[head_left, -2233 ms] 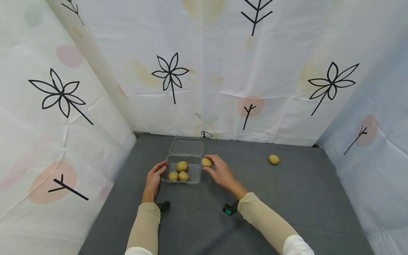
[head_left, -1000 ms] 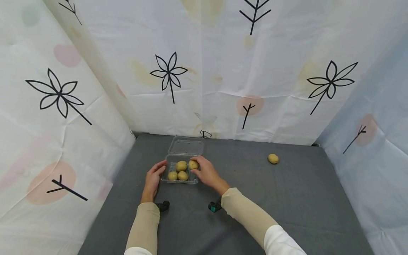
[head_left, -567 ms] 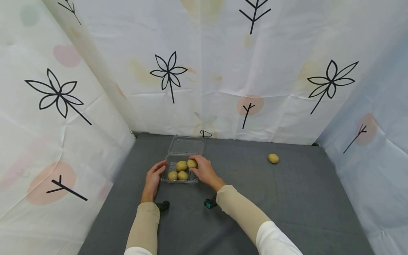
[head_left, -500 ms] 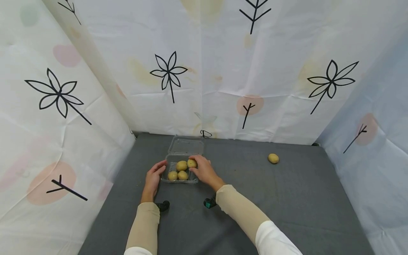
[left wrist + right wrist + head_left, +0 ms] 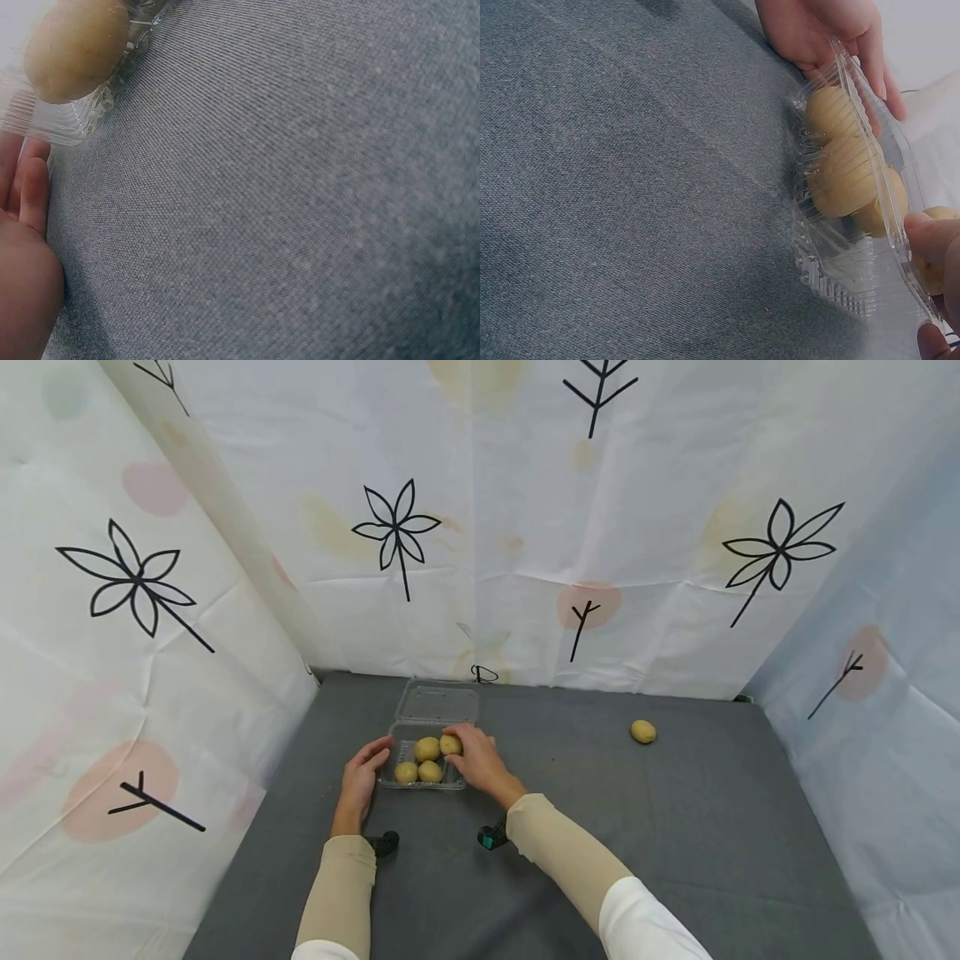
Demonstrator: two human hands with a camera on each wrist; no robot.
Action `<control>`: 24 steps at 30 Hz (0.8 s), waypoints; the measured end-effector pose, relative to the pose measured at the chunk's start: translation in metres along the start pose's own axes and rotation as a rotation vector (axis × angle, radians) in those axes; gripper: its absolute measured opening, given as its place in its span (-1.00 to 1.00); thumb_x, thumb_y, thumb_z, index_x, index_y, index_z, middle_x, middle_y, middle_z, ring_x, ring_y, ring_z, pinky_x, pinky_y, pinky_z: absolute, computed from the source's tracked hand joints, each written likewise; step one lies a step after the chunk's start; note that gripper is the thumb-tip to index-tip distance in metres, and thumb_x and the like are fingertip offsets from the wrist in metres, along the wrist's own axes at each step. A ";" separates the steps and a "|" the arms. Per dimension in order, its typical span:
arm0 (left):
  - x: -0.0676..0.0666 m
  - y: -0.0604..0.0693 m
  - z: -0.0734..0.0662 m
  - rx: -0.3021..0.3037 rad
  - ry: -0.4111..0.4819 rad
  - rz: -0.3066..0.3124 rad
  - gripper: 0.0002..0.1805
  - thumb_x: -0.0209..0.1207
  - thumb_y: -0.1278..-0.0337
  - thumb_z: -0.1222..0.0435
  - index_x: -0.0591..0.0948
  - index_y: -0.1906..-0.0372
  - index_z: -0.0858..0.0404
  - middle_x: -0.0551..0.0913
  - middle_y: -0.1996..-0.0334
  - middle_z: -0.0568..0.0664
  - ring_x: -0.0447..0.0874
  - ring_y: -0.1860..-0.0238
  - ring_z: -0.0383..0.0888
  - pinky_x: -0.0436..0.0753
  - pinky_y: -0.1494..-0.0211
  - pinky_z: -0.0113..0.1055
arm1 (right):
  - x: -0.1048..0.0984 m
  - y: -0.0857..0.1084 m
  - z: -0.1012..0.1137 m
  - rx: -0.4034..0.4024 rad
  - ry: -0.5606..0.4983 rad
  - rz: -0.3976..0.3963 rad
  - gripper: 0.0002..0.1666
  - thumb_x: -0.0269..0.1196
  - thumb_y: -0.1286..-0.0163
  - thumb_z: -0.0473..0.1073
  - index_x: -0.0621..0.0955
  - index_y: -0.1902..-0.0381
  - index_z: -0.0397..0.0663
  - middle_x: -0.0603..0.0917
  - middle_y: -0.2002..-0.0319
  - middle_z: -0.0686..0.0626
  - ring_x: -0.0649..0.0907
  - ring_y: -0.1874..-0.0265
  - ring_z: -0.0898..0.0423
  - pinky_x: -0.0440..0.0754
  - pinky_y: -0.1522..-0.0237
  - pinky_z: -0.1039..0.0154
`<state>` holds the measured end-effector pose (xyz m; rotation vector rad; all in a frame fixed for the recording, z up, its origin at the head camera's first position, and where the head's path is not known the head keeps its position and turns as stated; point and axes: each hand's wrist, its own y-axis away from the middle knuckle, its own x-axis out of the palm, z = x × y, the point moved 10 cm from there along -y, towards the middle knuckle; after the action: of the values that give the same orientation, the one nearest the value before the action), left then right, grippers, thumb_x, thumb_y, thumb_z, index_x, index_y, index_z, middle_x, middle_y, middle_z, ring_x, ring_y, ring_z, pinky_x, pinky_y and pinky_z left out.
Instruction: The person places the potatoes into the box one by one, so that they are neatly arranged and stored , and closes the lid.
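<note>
A clear plastic clamshell box [image 5: 394, 777] lies on the table with its lid [image 5: 438, 700] folded back. Several potatoes [image 5: 427, 749] sit inside, two along the front and one behind. My right hand [image 5: 480, 762] pinches another potato [image 5: 451, 744] between thumb and fingers at the back right of the box, beside the rear potato. Whether it touches the box floor cannot be seen. My left hand [image 5: 360, 779] rests against the box's left side, its fingers [image 5: 34, 195] fairly straight along the wall.
One loose potato [image 5: 642, 732] lies on the grey tabletop [image 5: 600, 860] at the back right. White patterned cloth [image 5: 525, 527] hangs behind the table and on both sides. A black wrist camera [image 5: 492, 837] sits below each wrist.
My right hand has carried its potato left, from beside the box's right rim into the back right of the box. It has barely moved over the last half second. My left hand stays put.
</note>
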<state>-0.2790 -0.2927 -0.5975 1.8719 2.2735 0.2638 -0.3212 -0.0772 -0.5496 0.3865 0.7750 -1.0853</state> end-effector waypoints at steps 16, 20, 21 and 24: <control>0.000 -0.002 0.001 0.003 0.012 -0.006 -0.56 0.08 -0.53 0.31 0.49 -0.40 0.28 0.46 -0.45 0.19 0.32 -0.45 -0.06 0.23 -0.61 -0.11 | 0.000 0.001 -0.004 -0.017 -0.085 0.008 -0.42 0.32 -0.44 -0.18 0.49 -0.38 -0.09 0.51 -0.36 -0.12 0.47 -0.41 -0.11 0.50 -0.39 -0.09; 0.001 0.000 -0.001 0.006 0.003 -0.002 -0.55 0.07 -0.54 0.31 0.48 -0.41 0.29 0.45 -0.45 0.20 0.31 -0.47 -0.04 0.22 -0.61 -0.09 | -0.004 0.003 0.000 -0.035 -0.067 0.013 -0.42 0.32 -0.45 -0.15 0.49 -0.38 -0.08 0.52 -0.35 -0.11 0.48 -0.40 -0.10 0.51 -0.38 -0.08; 0.001 0.001 -0.002 0.008 -0.001 -0.001 -0.55 0.07 -0.54 0.31 0.48 -0.41 0.29 0.45 -0.45 0.20 0.30 -0.48 -0.03 0.22 -0.61 -0.08 | -0.005 0.003 0.001 -0.037 -0.065 0.016 -0.41 0.32 -0.45 -0.15 0.49 -0.39 -0.08 0.52 -0.35 -0.10 0.48 -0.39 -0.10 0.52 -0.37 -0.08; 0.000 0.002 -0.003 0.009 -0.006 -0.001 -0.55 0.07 -0.54 0.31 0.48 -0.41 0.30 0.45 -0.45 0.21 0.31 -0.47 -0.04 0.23 -0.60 -0.08 | -0.008 0.005 0.004 -0.042 -0.060 0.029 -0.41 0.32 -0.45 -0.13 0.49 -0.40 -0.05 0.52 -0.35 -0.09 0.50 -0.37 -0.09 0.54 -0.33 -0.09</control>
<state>-0.2776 -0.2923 -0.5941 1.8725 2.2752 0.2479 -0.3172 -0.0722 -0.5420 0.3277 0.7358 -1.0470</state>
